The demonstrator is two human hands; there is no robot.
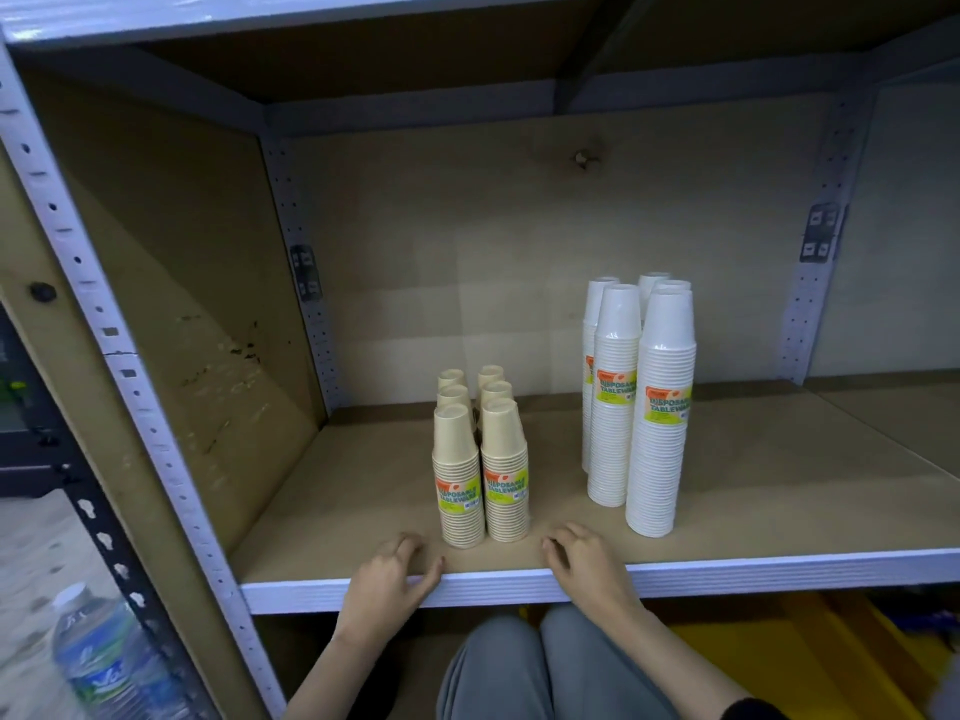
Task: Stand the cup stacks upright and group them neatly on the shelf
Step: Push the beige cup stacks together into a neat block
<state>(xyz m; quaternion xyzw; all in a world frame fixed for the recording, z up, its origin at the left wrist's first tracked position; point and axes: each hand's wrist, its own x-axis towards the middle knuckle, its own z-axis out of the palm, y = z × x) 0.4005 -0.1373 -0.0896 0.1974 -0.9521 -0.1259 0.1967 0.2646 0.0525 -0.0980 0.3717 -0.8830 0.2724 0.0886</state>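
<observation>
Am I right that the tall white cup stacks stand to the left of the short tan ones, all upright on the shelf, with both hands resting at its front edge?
Not quite: the head view shows the white cup stacks to the right of the tan cup stacks. The rest holds: all are upright on the shelf, and the left hand and right hand rest at its front edge.

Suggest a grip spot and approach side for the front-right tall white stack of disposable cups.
Probably grip the tall white stack of disposable cups around its mid-body, near the green label, coming from the front-right. It stands upright with its right and front faces clear, while a second white stack crowds its left. The right hand resting on the shelf edge is closest.
</observation>
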